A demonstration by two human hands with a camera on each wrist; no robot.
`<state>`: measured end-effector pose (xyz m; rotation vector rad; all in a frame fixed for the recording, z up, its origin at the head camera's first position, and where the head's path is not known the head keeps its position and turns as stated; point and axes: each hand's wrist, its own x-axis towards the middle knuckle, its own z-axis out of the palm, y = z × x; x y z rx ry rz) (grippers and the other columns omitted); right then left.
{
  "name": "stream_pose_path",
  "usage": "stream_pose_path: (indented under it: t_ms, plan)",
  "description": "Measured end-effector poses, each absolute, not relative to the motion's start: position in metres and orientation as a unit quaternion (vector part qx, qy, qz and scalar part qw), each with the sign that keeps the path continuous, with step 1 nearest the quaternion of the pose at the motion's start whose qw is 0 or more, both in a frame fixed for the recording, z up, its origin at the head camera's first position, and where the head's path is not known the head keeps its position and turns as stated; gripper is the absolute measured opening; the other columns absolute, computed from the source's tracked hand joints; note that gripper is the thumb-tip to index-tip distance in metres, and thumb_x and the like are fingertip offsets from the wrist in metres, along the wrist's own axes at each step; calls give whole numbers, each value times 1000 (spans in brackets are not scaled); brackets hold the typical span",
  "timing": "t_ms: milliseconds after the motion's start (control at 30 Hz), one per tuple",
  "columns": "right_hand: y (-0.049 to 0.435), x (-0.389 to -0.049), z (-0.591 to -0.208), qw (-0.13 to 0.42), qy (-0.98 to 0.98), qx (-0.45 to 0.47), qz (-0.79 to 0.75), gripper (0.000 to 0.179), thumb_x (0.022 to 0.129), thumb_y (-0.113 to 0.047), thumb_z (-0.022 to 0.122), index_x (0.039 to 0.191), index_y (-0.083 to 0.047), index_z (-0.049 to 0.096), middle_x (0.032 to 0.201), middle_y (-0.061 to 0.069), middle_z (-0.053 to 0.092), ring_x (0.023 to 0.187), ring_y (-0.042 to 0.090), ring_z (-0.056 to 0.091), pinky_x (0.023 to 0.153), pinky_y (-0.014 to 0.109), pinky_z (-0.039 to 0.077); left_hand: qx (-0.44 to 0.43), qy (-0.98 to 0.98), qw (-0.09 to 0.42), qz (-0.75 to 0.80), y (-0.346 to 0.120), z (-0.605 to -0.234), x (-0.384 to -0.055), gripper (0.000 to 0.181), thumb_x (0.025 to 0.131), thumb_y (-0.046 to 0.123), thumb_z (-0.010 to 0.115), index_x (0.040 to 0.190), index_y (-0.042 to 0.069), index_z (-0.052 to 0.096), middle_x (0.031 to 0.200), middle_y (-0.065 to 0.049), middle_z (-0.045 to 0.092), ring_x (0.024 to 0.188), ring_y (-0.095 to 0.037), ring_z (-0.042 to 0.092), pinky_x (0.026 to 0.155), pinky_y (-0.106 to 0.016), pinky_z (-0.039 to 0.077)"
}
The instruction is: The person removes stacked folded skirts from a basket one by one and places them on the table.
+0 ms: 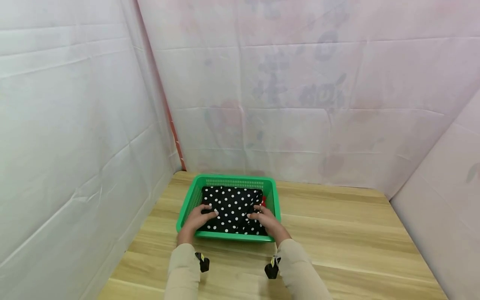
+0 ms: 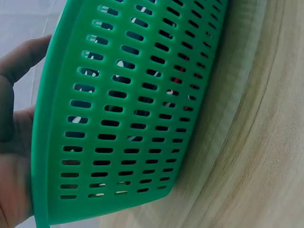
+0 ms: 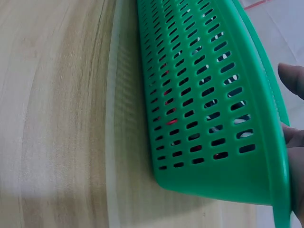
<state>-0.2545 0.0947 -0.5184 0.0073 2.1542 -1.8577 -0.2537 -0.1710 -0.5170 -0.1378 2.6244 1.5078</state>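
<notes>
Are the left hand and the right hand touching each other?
Apart: the head view shows the left hand and right hand with spotted black cloth plainly visible between their fingertips.

Wood-grain desk (image 1: 348,233); creased whitish sheet (image 1: 281,129) behind w/ faint pink & gray print; red strip (image 1: 179,150) nr L corner.

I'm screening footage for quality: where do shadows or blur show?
Head view: soft shadow below the green rectangular plastic basket; left wrist view: pale wood-grain tabletop softly blurred; right wrist view: shadow beside the basket, right hand dim.
</notes>
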Motion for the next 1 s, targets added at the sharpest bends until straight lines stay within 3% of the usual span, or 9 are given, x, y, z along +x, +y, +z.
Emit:
stream_pose_path:
  t_ms: [133,300,500,600,700,833,1000]
  plan:
    - [94,-259,-520,135,730,14,-670,64,83,-14,65,136,9,36,139,30,31,127,45,27,102,59,19,-41,846,62,528,-172,-516,-258,44,81,31,71,113,2,60,123,-18,51,104,-32,51,88,-48,40]
    - [89,-257,-521,163,727,13,-667,66,84,-17,64,139,5,34,144,29,23,130,47,18,102,61,14,-25,834,83,545,-179,-521,-259,48,84,22,70,126,4,55,135,-22,42,117,-37,43,94,-53,35]
    - [89,-255,-522,191,730,16,-656,60,87,-17,60,138,4,38,144,26,27,132,46,14,100,65,10,-8,819,114,563,-181,-530,-260,48,87,10,63,133,7,49,142,-24,31,126,-41,32,97,-57,30]
    - [88,-257,-521,203,730,25,-652,59,88,-20,60,139,3,39,147,24,23,132,47,14,97,69,14,-4,813,112,572,-184,-528,-263,47,89,4,58,135,8,48,144,-22,29,129,-41,27,98,-57,28]
    - [87,-260,-521,204,724,34,-658,59,88,-22,60,139,1,40,148,23,19,132,47,14,94,70,18,-6,802,106,587,-187,-525,-266,47,90,4,57,136,10,48,144,-19,30,127,-41,31,98,-57,29]
    - [88,-261,-521,183,731,24,-657,56,88,-15,60,137,4,42,144,25,28,129,45,23,98,62,26,-9,797,111,594,-190,-522,-268,48,90,6,59,136,14,49,145,-16,31,125,-39,35,95,-57,33]
    - [88,-261,-518,130,733,-5,-668,51,86,-4,60,133,9,44,138,26,38,122,40,39,97,48,36,-6,790,88,607,-196,-519,-269,49,86,6,64,133,14,52,147,-14,28,133,-36,23,99,-55,30]
